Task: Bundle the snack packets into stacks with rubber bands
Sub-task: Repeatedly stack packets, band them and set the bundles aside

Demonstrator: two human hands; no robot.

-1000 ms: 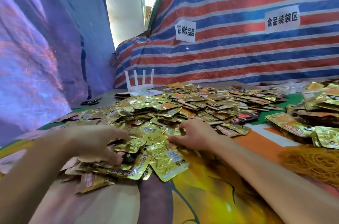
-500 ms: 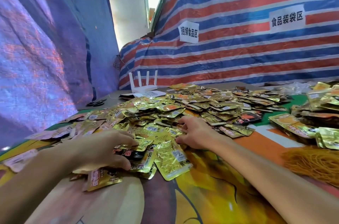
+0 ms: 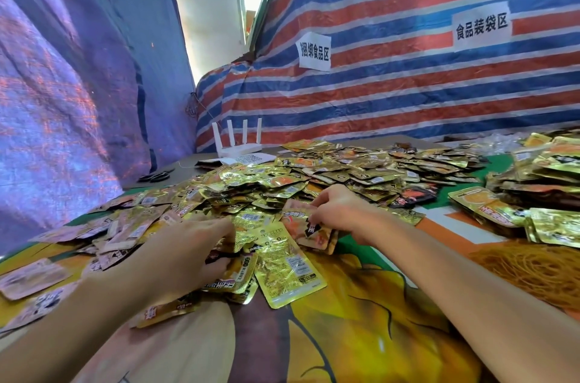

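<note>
My left hand curls its fingers round a small sheaf of gold packets at the near edge of a wide heap of snack packets that covers the middle of the table. My right hand, just to its right, pinches an orange-and-gold packet between thumb and fingertips. A mound of yellow rubber bands lies at the near right. A white router stands at the far side.

We are in a makeshift food-packing workshop: striped tarpaulin walls the far side, paper zone signs hang on it, and heaped snack packets cover the table.
</note>
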